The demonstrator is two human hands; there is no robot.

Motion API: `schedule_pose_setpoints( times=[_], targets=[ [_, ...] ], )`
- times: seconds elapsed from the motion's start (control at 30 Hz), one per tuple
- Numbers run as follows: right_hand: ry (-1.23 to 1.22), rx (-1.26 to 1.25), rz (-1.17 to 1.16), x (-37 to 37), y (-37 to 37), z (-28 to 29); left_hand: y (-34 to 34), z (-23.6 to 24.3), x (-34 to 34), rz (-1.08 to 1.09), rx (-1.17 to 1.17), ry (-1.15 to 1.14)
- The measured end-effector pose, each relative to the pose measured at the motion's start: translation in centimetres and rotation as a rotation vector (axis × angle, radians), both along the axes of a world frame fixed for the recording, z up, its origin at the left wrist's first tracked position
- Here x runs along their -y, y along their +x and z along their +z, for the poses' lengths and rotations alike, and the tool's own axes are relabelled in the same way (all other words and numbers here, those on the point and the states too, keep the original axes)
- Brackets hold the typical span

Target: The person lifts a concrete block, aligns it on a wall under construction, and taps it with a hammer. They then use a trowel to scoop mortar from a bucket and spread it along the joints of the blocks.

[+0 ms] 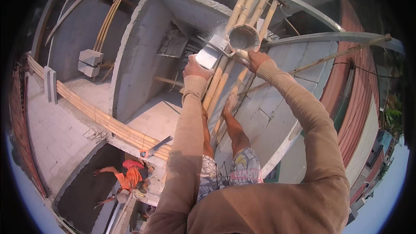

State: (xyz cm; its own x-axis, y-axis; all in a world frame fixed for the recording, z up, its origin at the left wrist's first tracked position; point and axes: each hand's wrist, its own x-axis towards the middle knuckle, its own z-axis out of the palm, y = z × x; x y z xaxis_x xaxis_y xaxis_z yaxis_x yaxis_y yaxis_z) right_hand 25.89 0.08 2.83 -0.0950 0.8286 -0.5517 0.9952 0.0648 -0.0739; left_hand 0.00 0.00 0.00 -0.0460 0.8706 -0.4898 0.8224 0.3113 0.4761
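Note:
My left hand [195, 70] is closed round the near end of a pale grey block [208, 57], which points up and to the right. In my right hand [256, 60] is a hand tool with a pale handle [242, 54]. Its thin, flat metal blade [227, 51] lies at the block's right and far side; its exact kind I cannot make out. A little pale dust hangs just beyond the block. Right behind the tool stands a round bucket [244, 38] with grey material inside, over the bamboo poles [221, 76].
Bare legs in patterned shorts [245, 164] straddle the poles, high above the floor. Below left, a co-worker in orange [129, 177] bends near a dark floor. A handsaw [158, 146] lies by bundled bamboo [99, 115]. Pale blocks [90, 63] hang or rest further left.

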Motion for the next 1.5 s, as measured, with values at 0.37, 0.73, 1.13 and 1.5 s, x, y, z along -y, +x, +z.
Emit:
schedule_pose_setpoints(
  times=[0.37,0.73,1.13,1.5],
  targets=[
    [0.124,-0.115,-0.004,1.9,-0.5,2.1,-0.7,-0.4,0.5,-0.026,-0.035,-0.028],
    [0.120,-0.116,0.154,-0.3,-1.8,2.3,-0.1,0.4,0.7,-0.010,-0.041,0.077],
    [0.362,-0.036,0.028,-0.3,-0.1,0.1,1.5,0.1,1.1,0.021,-0.011,0.042],
    [0.167,-0.335,-0.077,2.7,-0.8,-3.5,0.5,-0.9,1.7,0.007,0.009,0.105]
  ],
)
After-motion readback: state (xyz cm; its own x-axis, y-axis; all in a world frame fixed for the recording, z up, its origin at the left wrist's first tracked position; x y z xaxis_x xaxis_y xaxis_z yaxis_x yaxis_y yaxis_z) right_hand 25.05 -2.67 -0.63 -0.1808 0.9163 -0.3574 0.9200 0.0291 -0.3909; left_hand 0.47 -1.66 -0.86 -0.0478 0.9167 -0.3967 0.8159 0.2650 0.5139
